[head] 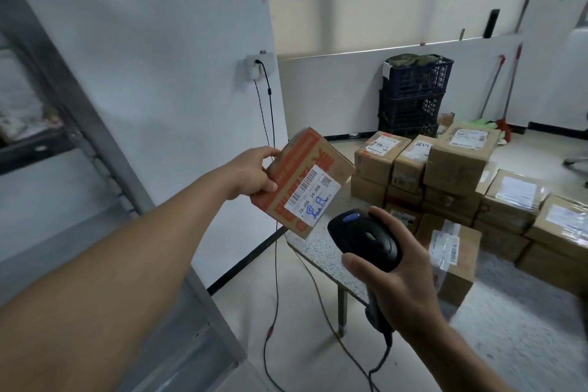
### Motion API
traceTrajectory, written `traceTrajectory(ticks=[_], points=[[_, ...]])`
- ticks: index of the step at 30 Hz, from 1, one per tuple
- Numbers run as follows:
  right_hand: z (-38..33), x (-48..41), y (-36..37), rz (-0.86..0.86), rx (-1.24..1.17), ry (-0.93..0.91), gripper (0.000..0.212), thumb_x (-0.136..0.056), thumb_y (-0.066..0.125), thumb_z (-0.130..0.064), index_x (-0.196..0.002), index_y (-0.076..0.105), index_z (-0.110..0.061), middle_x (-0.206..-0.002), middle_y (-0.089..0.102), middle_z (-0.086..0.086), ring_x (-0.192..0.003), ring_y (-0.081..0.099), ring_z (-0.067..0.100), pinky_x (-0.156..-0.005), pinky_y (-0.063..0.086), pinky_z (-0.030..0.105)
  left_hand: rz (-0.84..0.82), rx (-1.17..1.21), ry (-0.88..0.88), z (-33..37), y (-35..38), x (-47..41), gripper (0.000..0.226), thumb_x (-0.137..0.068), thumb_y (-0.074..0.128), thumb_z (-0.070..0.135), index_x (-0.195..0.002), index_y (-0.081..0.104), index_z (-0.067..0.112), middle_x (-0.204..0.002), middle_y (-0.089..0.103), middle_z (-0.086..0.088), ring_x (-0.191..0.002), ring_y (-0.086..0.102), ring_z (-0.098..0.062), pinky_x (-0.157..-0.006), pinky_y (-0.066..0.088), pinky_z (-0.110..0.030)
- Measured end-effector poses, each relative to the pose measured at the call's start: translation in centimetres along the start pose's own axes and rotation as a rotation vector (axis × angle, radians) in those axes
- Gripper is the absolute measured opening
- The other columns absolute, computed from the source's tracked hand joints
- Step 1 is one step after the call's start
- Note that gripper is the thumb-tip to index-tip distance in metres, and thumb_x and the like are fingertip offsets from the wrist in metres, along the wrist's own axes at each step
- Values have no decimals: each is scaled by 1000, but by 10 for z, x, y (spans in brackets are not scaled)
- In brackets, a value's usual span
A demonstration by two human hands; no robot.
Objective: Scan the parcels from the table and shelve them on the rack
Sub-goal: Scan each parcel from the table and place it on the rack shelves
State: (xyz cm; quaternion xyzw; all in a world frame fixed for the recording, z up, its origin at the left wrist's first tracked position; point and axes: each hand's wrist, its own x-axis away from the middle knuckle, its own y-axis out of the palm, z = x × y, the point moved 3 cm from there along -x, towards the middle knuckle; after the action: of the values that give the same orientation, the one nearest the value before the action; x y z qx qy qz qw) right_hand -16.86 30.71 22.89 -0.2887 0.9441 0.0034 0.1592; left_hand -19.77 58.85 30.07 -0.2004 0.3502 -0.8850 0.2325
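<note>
We are holding our left arm (133, 261) out from the lower left, bare to the wrist. Our left hand (249, 173) is gripping a parcel (305, 181) by its edge, with the thumb in front and the fingers (270, 152) curling over the top. Our right hand (394, 283) is clasping a scanner (366, 237), thumb lying along its near side, and our right forearm (471, 356) is angling in from the lower right.

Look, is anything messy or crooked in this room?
A little. On the table, the top parcel sits crooked on its stack, and the front parcel has a wrinkled, lifting label. The orange-printed parcel is tilted only because the left hand holds it toward the scanner in the right hand.
</note>
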Motion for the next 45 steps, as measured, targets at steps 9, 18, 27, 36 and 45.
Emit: traceTrajectory(ticks=[9,18,27,36,45], points=[[-20,5,62,-173,11,-83,71,-61,86,-38,-125,56,-40,-108,66,-27,-106,63,-7,-77,54,10,161,130,-73,-78,-48,62,71,-88,69,-5,-147,46,28,-106,69,-12,-98,70,-28,-91,59,-49],[-44,56,161,-417,202,-153,57,-64,91,-24,-99,59,-56,-100,67,-29,-96,64,-4,-71,54,12,156,-170,-210,-157,-122,153,74,-86,70,-2,-149,48,31,-122,66,-6,-107,65,-23,-95,54,-37],[-86,136,266,-534,165,-160,56,-63,89,-31,-98,58,-63,-102,65,-35,-96,63,-7,-67,57,19,181,-188,-248,-231,-182,268,68,-91,66,1,-150,46,29,-104,65,3,-103,64,-20,-98,52,-40],[-120,203,336,-598,105,-134,53,-67,90,-8,-105,67,-37,-94,71,-23,-92,66,-3,-69,52,10,229,-165,-313,-293,-226,358,74,-91,67,1,-153,40,32,-115,62,1,-112,61,-22,-105,48,-44],[-150,248,383,-616,87,-177,49,-63,86,-28,-104,63,-39,-97,68,-28,-93,64,-8,-71,49,5,271,-180,-372,-333,-254,424,77,-90,69,3,-155,36,29,-132,60,-5,-117,59,-24,-109,45,-46]])
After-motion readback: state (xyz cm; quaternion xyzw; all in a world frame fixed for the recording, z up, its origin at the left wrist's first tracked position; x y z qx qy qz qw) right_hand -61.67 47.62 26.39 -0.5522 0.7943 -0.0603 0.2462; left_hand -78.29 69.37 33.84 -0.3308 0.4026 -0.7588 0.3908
